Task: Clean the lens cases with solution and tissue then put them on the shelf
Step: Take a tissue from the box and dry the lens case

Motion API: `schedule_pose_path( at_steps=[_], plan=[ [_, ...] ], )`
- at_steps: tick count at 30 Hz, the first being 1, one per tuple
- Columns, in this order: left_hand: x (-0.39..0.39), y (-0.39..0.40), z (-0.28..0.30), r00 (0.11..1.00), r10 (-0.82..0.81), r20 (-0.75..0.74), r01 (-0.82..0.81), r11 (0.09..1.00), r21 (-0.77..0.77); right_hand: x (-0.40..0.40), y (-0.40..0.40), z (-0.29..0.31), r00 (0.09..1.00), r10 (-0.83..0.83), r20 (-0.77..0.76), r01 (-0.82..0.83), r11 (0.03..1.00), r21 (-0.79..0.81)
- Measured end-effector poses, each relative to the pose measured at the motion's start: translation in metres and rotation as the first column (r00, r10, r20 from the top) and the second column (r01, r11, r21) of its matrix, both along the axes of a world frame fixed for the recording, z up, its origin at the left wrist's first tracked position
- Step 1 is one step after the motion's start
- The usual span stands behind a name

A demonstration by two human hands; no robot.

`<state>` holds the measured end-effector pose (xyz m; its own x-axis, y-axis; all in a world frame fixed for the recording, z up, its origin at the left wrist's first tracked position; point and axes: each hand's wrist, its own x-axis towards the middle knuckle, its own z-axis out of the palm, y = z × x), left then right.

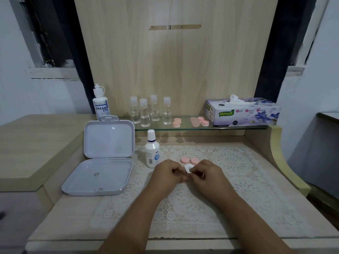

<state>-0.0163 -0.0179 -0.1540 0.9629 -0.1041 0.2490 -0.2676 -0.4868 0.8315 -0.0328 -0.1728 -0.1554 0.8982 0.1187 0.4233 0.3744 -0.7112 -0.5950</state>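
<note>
lace-covered desk [256, 180] with open white box [102, 162], solution bottle [151, 151], two pink caps [189, 160]

**Free room and obstacles, desk and shelf**

Near half of lace mat [183, 213]: bare, crossed only by two forearms. Left side blocked by open grey box [102, 162], lid upright. White bottle [151, 151] stands just right of it; two pink caps [189, 160] lie beyond the hands. Right mat open to curved side panel [280, 154]. Glass shelf [187, 127]: four clear vials [150, 111] left, tissue box [244, 112] right, pink cases [190, 121] between, small gaps among them.
</note>
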Motion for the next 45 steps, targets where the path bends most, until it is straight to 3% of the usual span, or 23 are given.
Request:
schedule_pose_path(
  at_steps=[7,12,16,19,21,23,25,29,33,37,45],
  plan=[
    [0.005,0.000,-0.003,1.000,0.014,-0.025,-0.014,1.000,0.013,-0.003,0.000,-0.002,0.986,0.047,0.159,-0.016,0.982,-0.190],
    [0.006,-0.001,-0.003,1.000,0.003,-0.020,-0.002,0.999,0.047,0.001,-0.003,-0.003,0.988,0.079,0.135,-0.043,0.968,-0.247],
    [0.005,-0.001,-0.003,1.000,0.002,-0.019,-0.001,0.999,0.049,0.006,-0.001,-0.003,0.997,0.072,0.042,-0.063,0.979,-0.194],
    [0.005,0.000,-0.002,1.000,-0.004,-0.009,0.004,0.998,0.059,0.006,-0.001,0.000,0.992,0.080,-0.095,-0.086,0.995,-0.059],
    [0.006,0.000,-0.003,1.000,-0.002,-0.005,0.002,0.998,0.062,0.002,-0.004,0.004,0.981,0.075,-0.181,-0.042,0.983,0.181],
    [0.005,0.000,-0.003,1.000,0.001,-0.015,0.000,0.999,0.051,0.001,-0.010,0.007,0.966,0.069,-0.249,0.070,0.859,0.507],
    [0.005,0.000,-0.003,1.000,0.000,-0.009,0.000,0.998,0.060,0.002,-0.016,0.008,0.966,0.026,-0.256,0.140,0.784,0.605],
    [0.004,0.000,-0.004,1.000,0.014,0.001,-0.014,0.997,0.069,-0.002,-0.006,0.009,0.979,-0.001,-0.205,0.098,0.880,0.464],
    [0.004,-0.001,-0.002,1.000,0.010,0.002,-0.010,0.998,0.066,-0.008,0.001,0.007,0.998,-0.051,-0.028,0.053,0.994,0.094],
    [0.004,-0.002,-0.002,1.000,0.017,-0.004,-0.017,0.998,0.068,-0.010,0.003,0.006,0.991,0.012,0.135,-0.002,0.997,-0.079],
    [0.003,-0.003,-0.001,1.000,0.013,-0.006,-0.012,0.997,0.079,-0.001,0.002,0.001,0.998,0.026,0.054,-0.014,0.976,-0.219]
  ],
)
